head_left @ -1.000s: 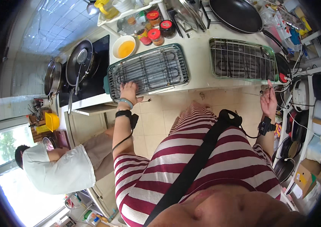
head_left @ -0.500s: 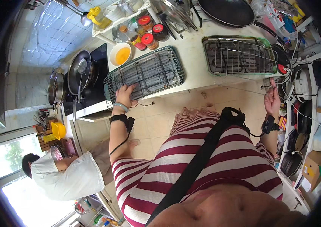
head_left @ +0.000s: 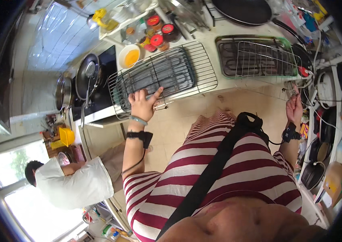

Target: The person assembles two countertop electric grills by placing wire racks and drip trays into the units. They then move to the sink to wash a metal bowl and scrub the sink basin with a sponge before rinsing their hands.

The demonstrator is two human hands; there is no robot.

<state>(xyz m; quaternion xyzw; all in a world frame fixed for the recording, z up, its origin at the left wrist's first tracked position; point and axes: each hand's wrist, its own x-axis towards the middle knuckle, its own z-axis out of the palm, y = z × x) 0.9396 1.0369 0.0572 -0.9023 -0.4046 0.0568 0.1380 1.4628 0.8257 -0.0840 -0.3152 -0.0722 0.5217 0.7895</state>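
Head view, wire rack (head_left: 163,71), beneath left grip (head_left: 142,108)

Illegible print on jar lid (head_left: 153,20)

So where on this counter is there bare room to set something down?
Mainly the patch of counter between the left wire rack, the right electric grill and the black frying pan; it narrows toward the front edge. It is crowded behind the left rack, with a white bowl and red-lidded jars, and at the right end, with cables.
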